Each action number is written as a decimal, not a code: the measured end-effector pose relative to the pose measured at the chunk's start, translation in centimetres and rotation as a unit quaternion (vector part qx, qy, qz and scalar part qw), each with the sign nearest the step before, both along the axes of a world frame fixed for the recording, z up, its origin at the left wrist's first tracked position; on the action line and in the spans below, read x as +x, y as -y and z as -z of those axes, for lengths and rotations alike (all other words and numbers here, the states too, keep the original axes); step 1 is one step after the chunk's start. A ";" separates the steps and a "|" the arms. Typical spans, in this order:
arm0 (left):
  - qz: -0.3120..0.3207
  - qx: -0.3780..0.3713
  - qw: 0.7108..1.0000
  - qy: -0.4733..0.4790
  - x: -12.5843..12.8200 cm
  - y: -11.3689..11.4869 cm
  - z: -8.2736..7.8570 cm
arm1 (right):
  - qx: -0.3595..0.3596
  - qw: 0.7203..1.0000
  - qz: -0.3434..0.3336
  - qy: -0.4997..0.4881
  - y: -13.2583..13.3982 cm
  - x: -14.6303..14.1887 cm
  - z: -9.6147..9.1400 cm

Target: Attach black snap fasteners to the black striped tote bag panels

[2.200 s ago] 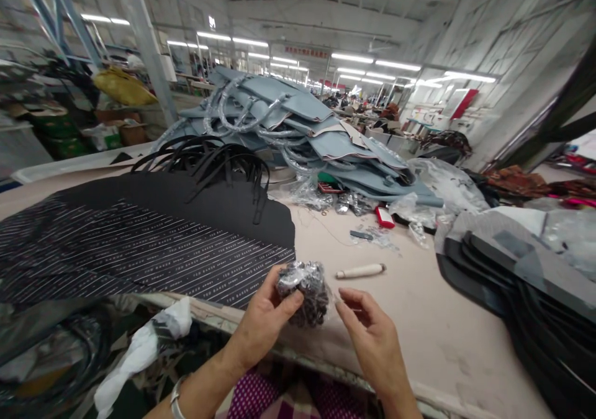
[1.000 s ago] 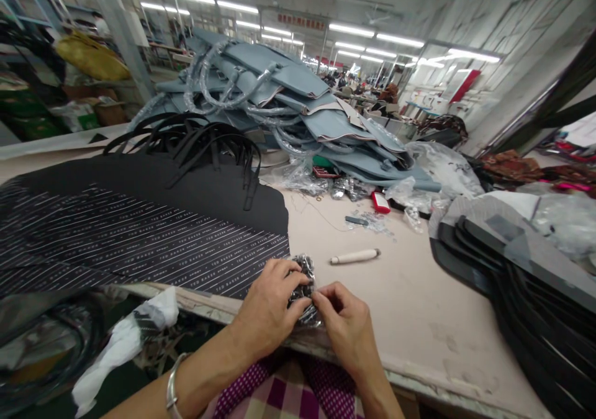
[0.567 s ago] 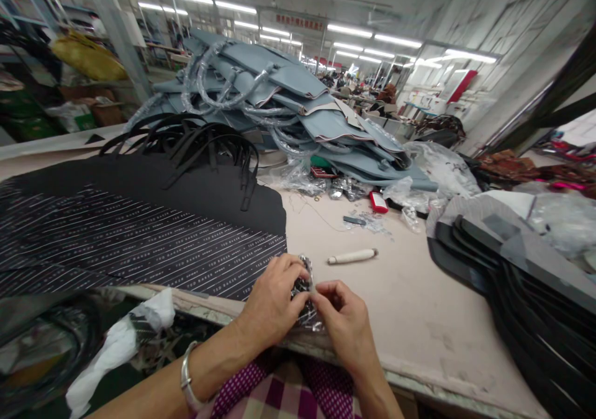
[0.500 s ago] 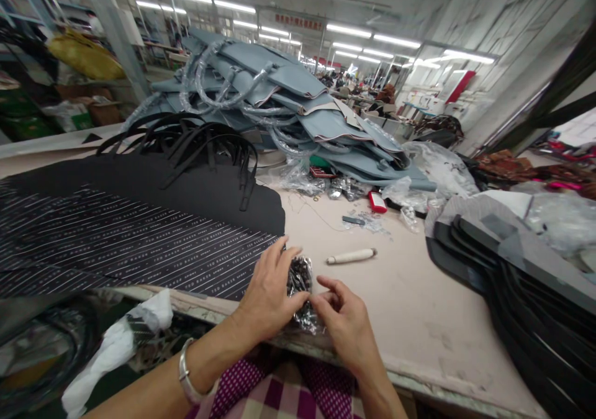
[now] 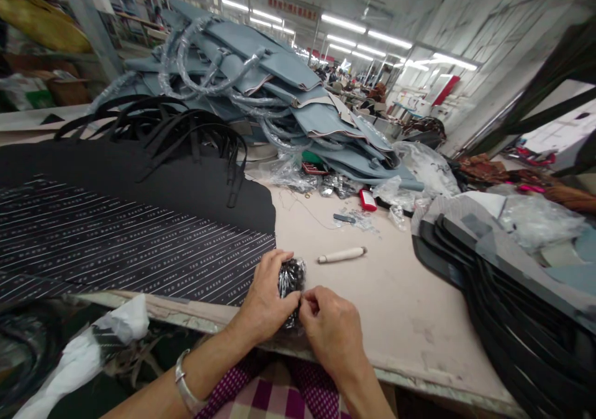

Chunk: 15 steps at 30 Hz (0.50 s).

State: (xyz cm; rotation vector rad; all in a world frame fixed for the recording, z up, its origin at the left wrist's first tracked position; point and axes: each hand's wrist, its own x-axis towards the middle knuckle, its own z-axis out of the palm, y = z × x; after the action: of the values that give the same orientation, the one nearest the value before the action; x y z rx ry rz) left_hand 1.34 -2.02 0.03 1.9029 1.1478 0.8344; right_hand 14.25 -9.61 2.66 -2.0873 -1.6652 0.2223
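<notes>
A clear plastic bag of small dark pieces (image 5: 293, 277) lies at the table's front edge, between my two hands. Along its left side my left hand (image 5: 267, 295) is wrapped, thumb pressed on the front of the bag. The fingers of my right hand (image 5: 333, 326) are pinched together at the bag's lower right side; whether they grip the plastic or a small piece is hidden. Just beyond the bag, a white stick-like tool (image 5: 342, 255) with dark ends rests on the table.
Black panels with striped lettering and strap handles (image 5: 139, 233) cover the left side. Blue-grey bag pieces (image 5: 279, 90) are heaped at the back. A stack of black curved parts (image 5: 484, 282) is on the right. A red box (image 5: 367, 200) sits near plastic scraps.
My right hand has moved in against the bag and its fingers have closed into a pinch. My left hand still holds the bag. The whole view has shifted slightly.
</notes>
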 end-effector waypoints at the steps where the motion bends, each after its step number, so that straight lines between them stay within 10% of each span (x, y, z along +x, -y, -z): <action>1: -0.005 0.004 1.000 0.004 0.2 0.1 0.1 | 0.010 1.000 0.000 0.017 0.1 -0.1 0.2; 15: -0.069 0.055 0.996 -0.005 1.0 0.8 0.6 | 0.025 0.996 0.074 0.037 -1.4 0.5 2.0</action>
State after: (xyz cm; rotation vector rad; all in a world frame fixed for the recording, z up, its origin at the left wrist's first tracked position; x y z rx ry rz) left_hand 2.30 -2.81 -0.62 1.9347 1.2736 0.9823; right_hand 14.79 -8.23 0.68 -2.1938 -1.5335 0.0561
